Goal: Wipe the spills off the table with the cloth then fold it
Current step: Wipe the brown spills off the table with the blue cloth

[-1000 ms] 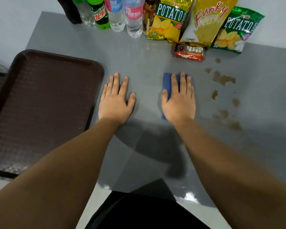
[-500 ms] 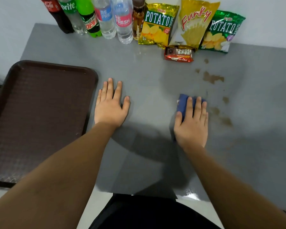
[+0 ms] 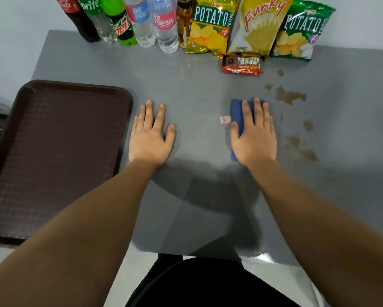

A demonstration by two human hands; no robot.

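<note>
A folded blue cloth (image 3: 236, 114) lies on the grey table (image 3: 197, 85), its white tag sticking out to the left. My right hand (image 3: 253, 138) presses flat on the cloth with straight fingers and covers most of it. Brown spills (image 3: 289, 96) stain the table just right of the cloth, with more patches (image 3: 309, 155) nearer the front. My left hand (image 3: 150, 138) rests flat on the bare table, to the left of the cloth and apart from it.
A dark brown tray (image 3: 53, 151) fills the left side. Along the back stand several drink bottles (image 3: 141, 23), three crisp bags (image 3: 261, 25) and a chocolate bar pack (image 3: 241, 64). A white wall rises behind them.
My right hand slid the cloth to the right and toward me, then pushed it back up beside the spills. Some of the lower stains look fainter. The left hand stayed put.
</note>
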